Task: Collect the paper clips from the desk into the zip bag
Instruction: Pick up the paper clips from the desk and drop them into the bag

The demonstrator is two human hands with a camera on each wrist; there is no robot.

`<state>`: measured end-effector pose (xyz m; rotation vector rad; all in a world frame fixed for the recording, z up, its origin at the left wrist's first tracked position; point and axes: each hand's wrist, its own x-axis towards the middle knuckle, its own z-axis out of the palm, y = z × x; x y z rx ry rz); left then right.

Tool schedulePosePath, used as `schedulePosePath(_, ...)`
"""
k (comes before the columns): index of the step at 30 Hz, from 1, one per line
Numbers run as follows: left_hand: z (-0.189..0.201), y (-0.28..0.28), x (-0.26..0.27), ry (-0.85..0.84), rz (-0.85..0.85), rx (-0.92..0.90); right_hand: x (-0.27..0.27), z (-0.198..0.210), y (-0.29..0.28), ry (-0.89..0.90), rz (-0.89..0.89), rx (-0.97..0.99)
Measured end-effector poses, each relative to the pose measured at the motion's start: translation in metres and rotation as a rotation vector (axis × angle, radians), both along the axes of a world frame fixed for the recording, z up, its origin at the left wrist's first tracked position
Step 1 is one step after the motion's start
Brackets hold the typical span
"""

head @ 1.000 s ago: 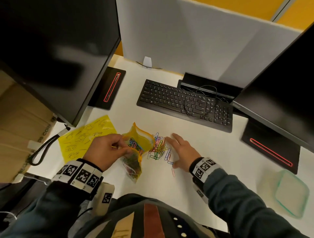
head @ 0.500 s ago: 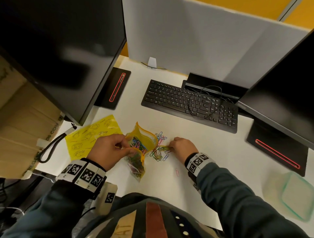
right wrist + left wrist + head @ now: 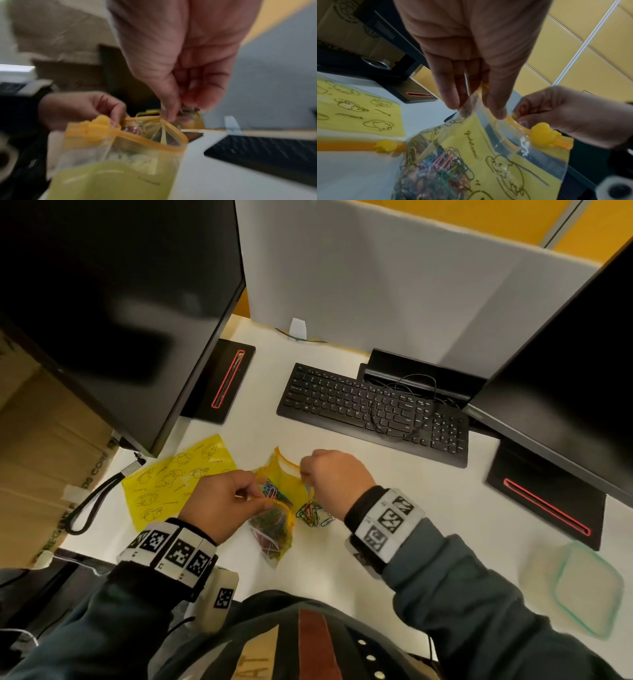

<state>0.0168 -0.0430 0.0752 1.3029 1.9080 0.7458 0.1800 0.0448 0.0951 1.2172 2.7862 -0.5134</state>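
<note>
A yellow-printed clear zip bag (image 3: 274, 529) lies on the white desk (image 3: 411, 508), with many coloured paper clips inside (image 3: 436, 169). My left hand (image 3: 253, 498) pinches the bag's near rim and holds its mouth apart (image 3: 476, 108). My right hand (image 3: 305, 474) is curled over the mouth. Its fingertips pinch a small bunch of clips (image 3: 187, 111) just above the orange zip rim (image 3: 150, 140). A few loose paper clips (image 3: 313, 513) remain on the desk right of the bag, below my right wrist.
A black keyboard (image 3: 370, 412) with a coiled cable lies behind the hands. Two dark monitors stand at left (image 3: 113, 302) and right (image 3: 565, 364). A second flat yellow bag (image 3: 178, 477) lies to the left. A green-rimmed plastic container (image 3: 575, 587) sits at the near right.
My right hand went from flat on the clip pile to closing on some clips. It then rose leftward to the bag's mouth. The left hand kept hold of the rim.
</note>
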Motion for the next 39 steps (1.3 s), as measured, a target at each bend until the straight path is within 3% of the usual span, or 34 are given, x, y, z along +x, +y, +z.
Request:
schedulePosePath(2, 0.001, 0.001, 0.001, 0.016, -0.013, -0.002, -0.013, 0.004, -0.002, -0.083, 0.079, -0.020)
schedulePosePath(5, 0.001, 0.000, -0.002, 0.036, 0.001, 0.000, -0.015, 0.002, 0.001, 0.145, -0.043, -0.228)
schedulePosePath(7, -0.001, -0.003, -0.004, 0.017, 0.029, 0.000, -0.006, -0.010, 0.012, 0.279, -0.180, -0.203)
schedulePosePath(9, -0.004, -0.006, -0.007, -0.007, 0.051, 0.003, 0.004, -0.029, 0.025, 0.126, -0.188, -0.127)
schedulePosePath(11, -0.006, -0.007, -0.008, -0.022, 0.067, 0.007, 0.012, -0.049, 0.029, -0.153, -0.051, -0.198)
schedulePosePath(13, -0.009, -0.008, -0.010, -0.023, 0.067, 0.010, 0.019, -0.066, 0.028, -0.299, 0.087, -0.243)
schedulePosePath(19, -0.011, -0.014, -0.013, 0.007, 0.060, 0.009, 0.034, -0.082, 0.030, -0.212, 0.096, -0.132)
schedulePosePath(26, -0.011, -0.015, -0.013, 0.039, 0.040, 0.004, 0.047, -0.080, 0.024, -0.258, 0.026, -0.077)
schedulePosePath(30, -0.010, -0.012, -0.011, 0.041, 0.013, 0.008, 0.056, -0.076, 0.018, -0.175, -0.092, -0.069)
schedulePosePath(35, -0.010, -0.009, -0.010, 0.037, 0.000, 0.001, 0.046, -0.044, 0.015, 0.070, -0.210, 0.033)
schedulePosePath(39, -0.006, -0.008, -0.009, 0.018, -0.014, -0.009, 0.018, -0.007, 0.013, 0.219, -0.121, 0.022)
